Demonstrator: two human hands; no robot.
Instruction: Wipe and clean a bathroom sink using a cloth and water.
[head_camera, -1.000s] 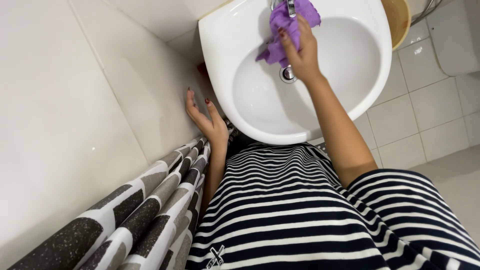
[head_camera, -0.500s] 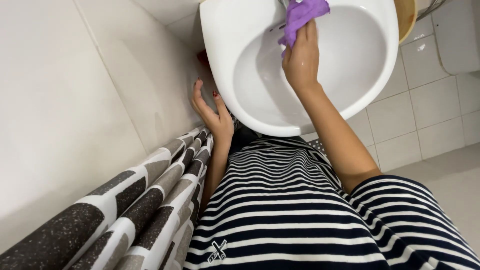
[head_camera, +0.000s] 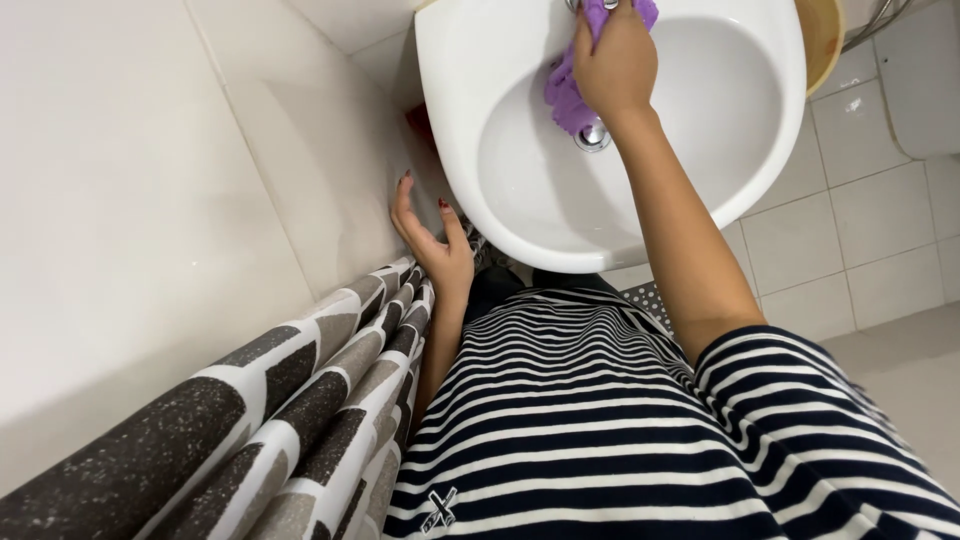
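Head view: right hand presses purple cloth inside white sink.

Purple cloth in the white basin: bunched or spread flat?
Bunched. The purple cloth hangs crumpled from the right hand, which grips it at the back of the white ceramic basin, above the metal drain.

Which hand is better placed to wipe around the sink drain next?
Right. The right hand already grips the purple cloth inside the white sink, just above the drain. The left hand is empty, open, outside the basin beside the tiled wall.
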